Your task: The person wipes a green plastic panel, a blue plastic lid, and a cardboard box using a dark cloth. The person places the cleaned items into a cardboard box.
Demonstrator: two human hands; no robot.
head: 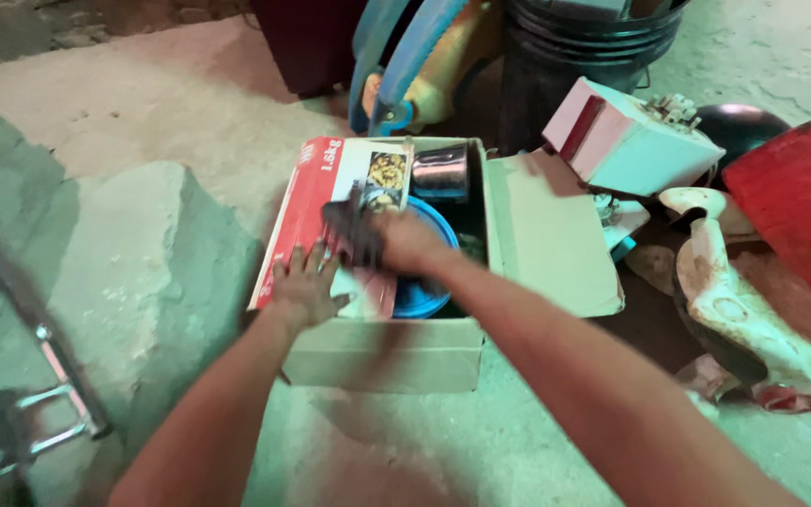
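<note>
Open cardboard box (pixel 382 361) on concrete floor (pixel 443 451), centre of scene. Left hand (pixel 307 286), fingers spread, presses flat on red-and-white printed carton flap (pixel 316 188) at box's left edge. Right hand (pixel 404 239) reaches into box, clutching dark crumpled item (pixel 354 230), blurred, above round blue lid (pixel 424 291). Shiny steel pot (pixel 441 174) inside at far end. Pink-and-white box (pixel 626 141) far right; red container (pixel 804 197) at right edge.

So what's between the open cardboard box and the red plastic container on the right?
In the head view, a pale pink-and-white box sits between the open cardboard box and the red plastic container, with a worn white toy figure lying below it on the concrete floor.
</note>
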